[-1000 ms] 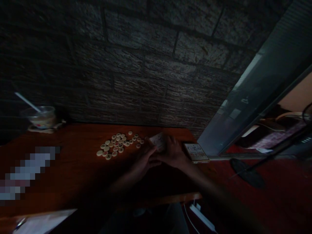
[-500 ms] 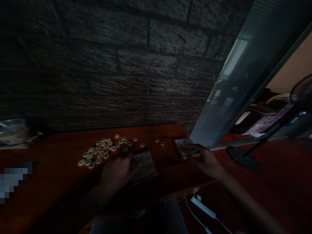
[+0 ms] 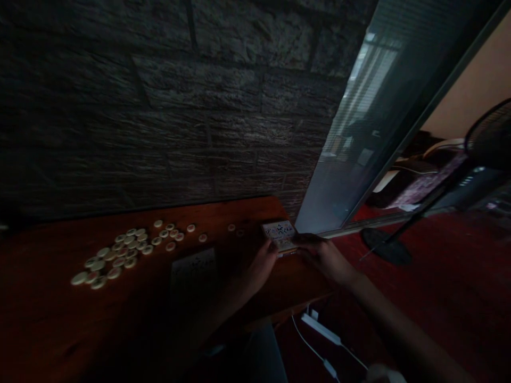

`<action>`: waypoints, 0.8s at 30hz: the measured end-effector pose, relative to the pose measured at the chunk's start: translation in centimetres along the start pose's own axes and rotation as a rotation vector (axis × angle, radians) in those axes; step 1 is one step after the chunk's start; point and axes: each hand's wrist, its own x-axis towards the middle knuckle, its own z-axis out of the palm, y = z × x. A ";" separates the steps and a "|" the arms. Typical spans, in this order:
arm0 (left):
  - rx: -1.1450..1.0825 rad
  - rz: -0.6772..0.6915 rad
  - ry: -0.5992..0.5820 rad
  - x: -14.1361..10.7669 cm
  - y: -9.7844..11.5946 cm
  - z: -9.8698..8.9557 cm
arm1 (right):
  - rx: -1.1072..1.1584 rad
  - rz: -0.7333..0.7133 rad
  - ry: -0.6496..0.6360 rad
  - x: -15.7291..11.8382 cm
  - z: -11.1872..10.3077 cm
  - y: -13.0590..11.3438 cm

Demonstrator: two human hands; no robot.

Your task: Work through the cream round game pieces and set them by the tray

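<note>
My left hand and my right hand hold a shallow printed box between them, near the table's right end. The left fingers press its near left side, and the right fingers wrap round its right side. Dark characters cover the pale top. Left of my left forearm lies a second flat printed box part, deep in shadow and untouched. Farther left, several round Chinese chess pieces are heaped loosely, with a few strays such as one pale piece toward the right.
The wooden table meets a dark stone wall at the back. A glass panel rises at its right end. A standing fan is on the red floor, and a white power strip lies below the table edge.
My left hand has moved right, from the shadowed box part to the box at my right hand, and now grips it too. The view has swung right.
</note>
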 end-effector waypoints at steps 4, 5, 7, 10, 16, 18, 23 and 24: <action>0.104 -0.014 -0.014 0.4 -0.1 -0.3 | 0.004 -0.031 -0.001 0.6 0.1 0.5; 0.122 -0.015 -0.017 0.7 -0.1 -0.4 | 0.004 -0.036 -0.004 0.9 0.1 0.7; 0.147 -0.021 -0.021 1.4 -0.3 -0.6 | 0.001 -0.045 -0.010 1.7 0.1 1.1; 0.168 -0.040 -0.026 2.7 -0.9 -0.9 | -0.010 -0.049 -0.015 3.1 0.3 1.9; 0.142 -0.056 -0.021 5.3 -2.4 -1.6 | -0.033 -0.034 -0.009 6.2 1.0 4.0; 0.109 -0.063 -0.008 6.1 -3.0 -1.9 | -0.034 -0.026 -0.015 7.1 1.1 4.6; -0.049 -0.056 0.029 8.3 -5.0 -2.1 | -0.049 0.003 -0.026 9.3 1.1 5.4; -0.087 -0.049 0.037 8.7 -5.4 -2.0 | -0.052 0.008 -0.027 9.7 1.1 5.6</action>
